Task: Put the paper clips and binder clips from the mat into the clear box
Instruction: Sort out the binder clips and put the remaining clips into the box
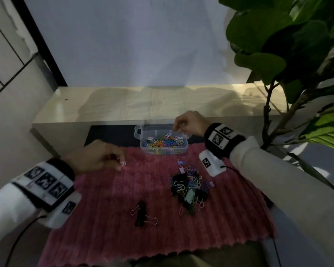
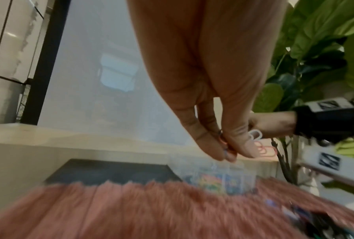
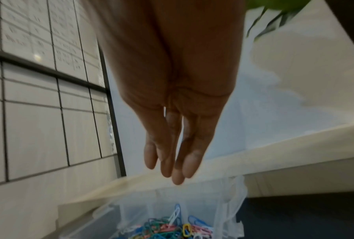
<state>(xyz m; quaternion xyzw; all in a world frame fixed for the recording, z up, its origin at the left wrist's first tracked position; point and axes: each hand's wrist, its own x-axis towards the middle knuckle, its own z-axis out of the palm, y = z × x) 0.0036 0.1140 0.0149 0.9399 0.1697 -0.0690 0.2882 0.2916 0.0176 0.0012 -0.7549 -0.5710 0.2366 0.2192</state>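
Observation:
The clear box [image 1: 163, 149] stands at the far edge of the pink mat [image 1: 108, 218], holding several coloured paper clips [image 1: 162, 141]. My right hand [image 1: 178, 129] hovers over the box's far right corner; its fingers [image 3: 187, 168] hang straight and empty above the box [image 3: 135, 203]. My left hand [image 1: 120, 162] is over the mat's far left part, left of the box. It pinches a few paper clips [image 2: 257, 142], white and pink. A pile of paper clips and binder clips [image 1: 190, 186] lies on the mat's right side. One black binder clip [image 1: 141, 213] lies apart.
A low beige bench [image 1: 143, 105] runs behind the box, against a pale wall. A leafy plant [image 1: 297, 54] stands at the right, its stems close to my right forearm. Cables trail from both wrist cameras. A dark floor strip [image 1: 112, 133] shows behind the mat.

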